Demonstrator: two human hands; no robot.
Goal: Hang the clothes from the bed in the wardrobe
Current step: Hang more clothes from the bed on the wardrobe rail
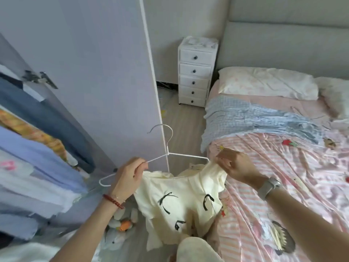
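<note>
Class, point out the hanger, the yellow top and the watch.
hanger (168,147), head view, on its neck.
yellow top (181,193), head view, on its front.
watch (269,186), head view, on its strap.

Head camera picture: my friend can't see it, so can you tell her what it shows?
A person is fitting a pale yellow top with black bows onto a white hanger: the left hand grips the hanger's arm, the right hand pinches the top's shoulder. An open wardrobe of hung clothes is left; a bed with a blue checked garment is right.
</note>
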